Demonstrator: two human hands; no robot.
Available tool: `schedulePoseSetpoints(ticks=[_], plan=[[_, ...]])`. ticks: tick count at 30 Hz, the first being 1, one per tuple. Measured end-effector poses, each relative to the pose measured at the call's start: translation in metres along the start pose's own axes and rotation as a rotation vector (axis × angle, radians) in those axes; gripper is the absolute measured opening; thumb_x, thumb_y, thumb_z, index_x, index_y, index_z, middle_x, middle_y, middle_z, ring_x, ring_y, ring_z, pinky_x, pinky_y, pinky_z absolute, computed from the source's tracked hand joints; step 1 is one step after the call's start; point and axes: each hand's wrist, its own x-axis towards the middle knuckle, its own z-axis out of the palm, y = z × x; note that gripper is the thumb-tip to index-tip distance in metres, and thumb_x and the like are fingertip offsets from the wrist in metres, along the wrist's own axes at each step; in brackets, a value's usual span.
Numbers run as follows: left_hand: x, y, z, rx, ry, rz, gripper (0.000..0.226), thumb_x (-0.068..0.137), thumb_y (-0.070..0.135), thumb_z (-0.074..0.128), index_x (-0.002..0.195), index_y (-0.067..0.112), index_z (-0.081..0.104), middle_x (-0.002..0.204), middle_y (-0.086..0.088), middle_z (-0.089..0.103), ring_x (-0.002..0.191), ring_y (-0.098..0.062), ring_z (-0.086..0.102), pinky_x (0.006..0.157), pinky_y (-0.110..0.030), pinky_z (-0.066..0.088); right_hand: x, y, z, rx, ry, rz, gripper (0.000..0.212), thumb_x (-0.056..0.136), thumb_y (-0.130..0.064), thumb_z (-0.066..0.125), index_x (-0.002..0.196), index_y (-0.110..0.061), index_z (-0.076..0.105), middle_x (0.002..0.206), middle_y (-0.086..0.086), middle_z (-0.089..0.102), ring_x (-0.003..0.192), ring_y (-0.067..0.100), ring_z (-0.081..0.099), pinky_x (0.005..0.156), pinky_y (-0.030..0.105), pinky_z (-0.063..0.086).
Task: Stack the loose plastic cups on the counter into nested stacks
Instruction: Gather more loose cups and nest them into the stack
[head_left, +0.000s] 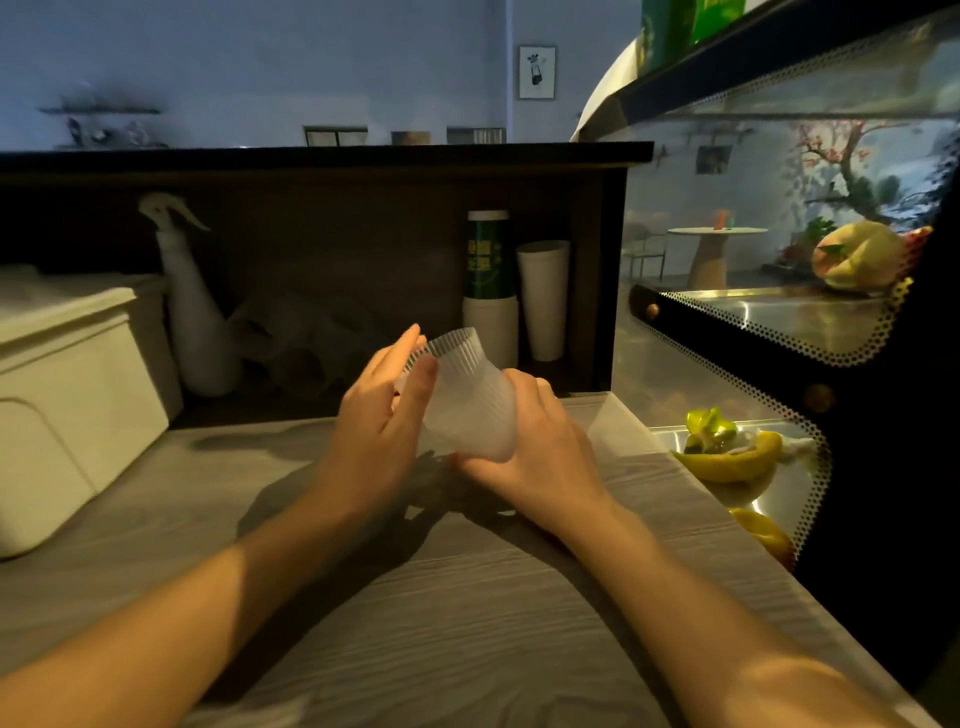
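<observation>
While my right hand (535, 441) grips the base of a translucent ribbed plastic cup (467, 395), tilted with its rim pointing up and away from me, my left hand (384, 415) rests its straight, relaxed fingers against the cup's side near the rim. I hold the cup above the grey wood-grain tabletop (415, 597). Behind it stand a white spray bottle (192, 312), white paper cup stacks (543, 299) and, at left, a cream plastic bin (67, 395).
</observation>
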Motion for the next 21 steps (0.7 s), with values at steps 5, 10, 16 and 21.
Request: schedulePoseSetpoints(ticks=[5,10,16,21], plan=[[-0.007,-0.007,0.004,-0.001,-0.245,0.075,0.050,0.093,0.064,0.030,0.119,0.032,0.058,0.123,0.009,0.057,0.109,0.008,0.054,0.084,-0.008,0.043,-0.001,-0.002,-0.001,0.149,0.001,0.049,0.080,0.071,-0.053,0.079,0.132,-0.028,0.035,0.121,-0.009,0.043,0.106,0.009,0.047,0.082,0.032,0.049],[0.007,-0.014,-0.006,0.103,-0.220,0.050,0.061,0.097,0.062,0.025,0.151,0.033,0.030,0.136,0.021,0.044,0.115,0.026,0.037,0.090,0.003,0.028,-0.001,0.004,0.002,0.249,0.032,0.100,0.079,0.069,-0.056,0.079,0.131,-0.031,0.036,0.117,-0.009,0.046,0.103,0.007,0.048,0.078,0.027,0.049],[0.045,-0.067,-0.023,0.355,-0.015,-0.101,0.056,0.094,0.041,0.060,0.144,0.022,0.044,0.130,0.002,0.056,0.119,-0.014,0.053,0.100,-0.037,0.047,0.004,0.013,0.003,0.248,0.075,0.150,0.080,0.068,-0.058,0.078,0.131,-0.030,0.036,0.119,-0.010,0.047,0.101,0.006,0.049,0.080,0.033,0.053],[0.081,-0.096,-0.035,0.522,0.051,-0.265,0.057,0.086,0.053,0.060,0.128,0.014,0.053,0.118,-0.009,0.055,0.108,-0.031,0.057,0.091,-0.049,0.051,0.007,0.016,0.007,0.245,0.067,0.166,0.082,0.068,-0.058,0.078,0.132,-0.031,0.036,0.119,-0.011,0.047,0.101,0.005,0.050,0.079,0.034,0.054]])
